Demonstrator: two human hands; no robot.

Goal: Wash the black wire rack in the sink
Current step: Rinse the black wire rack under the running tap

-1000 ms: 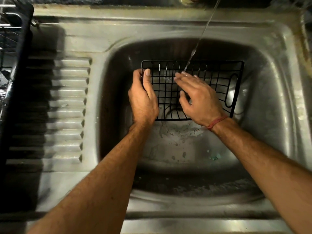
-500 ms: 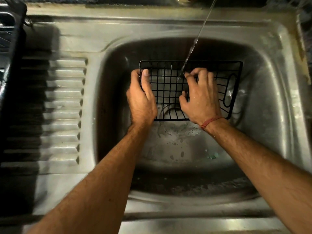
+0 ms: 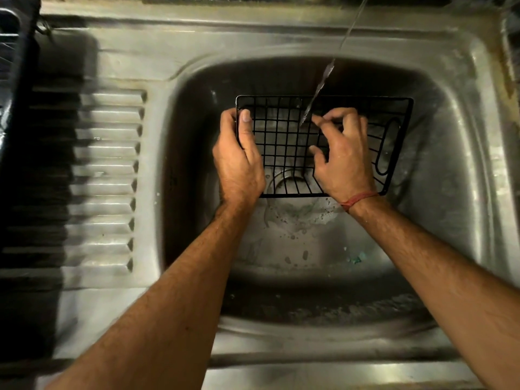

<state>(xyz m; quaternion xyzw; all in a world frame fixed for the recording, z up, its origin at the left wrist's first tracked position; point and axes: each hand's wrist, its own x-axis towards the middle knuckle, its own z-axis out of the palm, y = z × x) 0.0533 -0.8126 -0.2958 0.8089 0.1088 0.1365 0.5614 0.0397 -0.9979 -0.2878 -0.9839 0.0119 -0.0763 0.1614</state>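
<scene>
The black wire rack (image 3: 284, 142) is held flat over the steel sink basin (image 3: 439, 192), under a thin water stream (image 3: 319, 91) falling from the top. My left hand (image 3: 239, 161) grips the rack's left edge, thumb on top of the wires. My right hand (image 3: 344, 153) lies on the middle of the grid with its fingers curled onto the wires, right where the water lands. An oval handle loop (image 3: 389, 147) shows at the rack's right end. A red thread circles my right wrist.
A ribbed steel drainboard (image 3: 107, 178) lies to the left of the basin. A dark dish rack (image 3: 14, 80) stands at the far left edge. The round drain (image 3: 287, 181) shows through the wires. Soap residue and green specks (image 3: 356, 258) dot the basin floor.
My right hand's fingers went from stretched flat across the grid to curled on the wires, shifting slightly right. The left hand and the rack have kept their place.
</scene>
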